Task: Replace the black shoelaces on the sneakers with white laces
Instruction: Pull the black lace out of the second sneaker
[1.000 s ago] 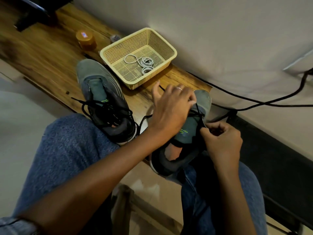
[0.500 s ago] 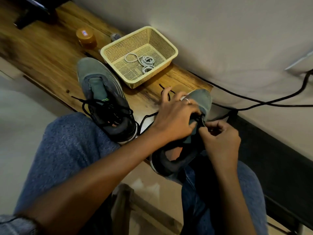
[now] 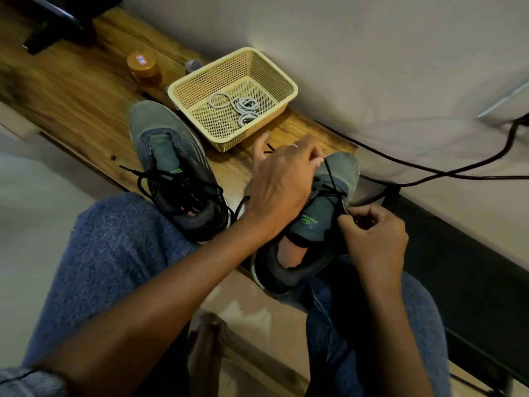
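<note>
Centrally in the frame, the right sneaker (image 3: 320,219) is propped between the wooden bench (image 3: 86,104) and the person's knee. Its black shoelace (image 3: 333,181) is pinched by the curled fingers of the left hand (image 3: 283,184) near the toe, and again by the right hand (image 3: 375,236) beside the tongue. Left of it, the second sneaker (image 3: 174,170) is laid on the bench with its black laces loosened. The white laces (image 3: 240,106) are coiled in the yellow basket (image 3: 286,96), upper centre, near an orange jar (image 3: 144,68).

The left hand (image 3: 282,186) has drawn a black lace (image 3: 329,171) strand up toward the toe.
</note>
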Motion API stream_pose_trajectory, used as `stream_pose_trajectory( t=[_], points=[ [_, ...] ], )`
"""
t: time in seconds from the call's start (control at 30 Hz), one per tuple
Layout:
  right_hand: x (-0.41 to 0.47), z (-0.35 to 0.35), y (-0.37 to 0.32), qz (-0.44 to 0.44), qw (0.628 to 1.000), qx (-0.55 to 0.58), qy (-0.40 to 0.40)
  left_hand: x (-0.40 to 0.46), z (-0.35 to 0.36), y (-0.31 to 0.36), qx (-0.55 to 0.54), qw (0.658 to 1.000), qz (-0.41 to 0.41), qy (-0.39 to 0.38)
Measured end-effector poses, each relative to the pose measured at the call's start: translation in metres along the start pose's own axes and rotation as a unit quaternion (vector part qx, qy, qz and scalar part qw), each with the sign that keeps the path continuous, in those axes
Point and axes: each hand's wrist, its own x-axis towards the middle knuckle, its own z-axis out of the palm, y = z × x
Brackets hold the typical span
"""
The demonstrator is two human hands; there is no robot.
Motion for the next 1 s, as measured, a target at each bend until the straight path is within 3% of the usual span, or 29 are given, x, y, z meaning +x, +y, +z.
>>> stream_pose_trajectory(
  t=[0.17,0.27,0.37,0.5,0.8,0.93,1.0],
  points=[
    [0.000,0.004,0.001,-0.007,1.000,0.003,-0.010,0.005,-0.005,-0.005,-0.109,0.976,-0.185,0.024],
    [0.000,0.004,0.001,-0.017,1.000,-0.004,-0.009,0.004,-0.003,-0.003,-0.048,0.994,-0.093,-0.013],
    [0.000,0.003,0.001,-0.019,1.000,-0.006,-0.009,0.002,-0.003,0.001,0.040,0.991,0.034,-0.123],
    [0.000,0.004,0.001,-0.021,1.000,-0.010,-0.012,-0.004,0.001,0.005,0.085,0.976,0.072,-0.185],
    [-0.001,0.002,-0.001,0.004,1.000,-0.006,0.000,-0.004,0.005,0.007,0.074,0.988,0.041,-0.128],
    [0.001,0.000,0.003,0.020,1.000,-0.002,0.014,0.008,-0.004,-0.003,-0.029,0.996,-0.084,-0.013],
    [0.002,-0.001,0.004,0.025,1.000,-0.005,0.017,0.023,-0.017,-0.016,-0.131,0.970,-0.197,0.063]
  ],
)
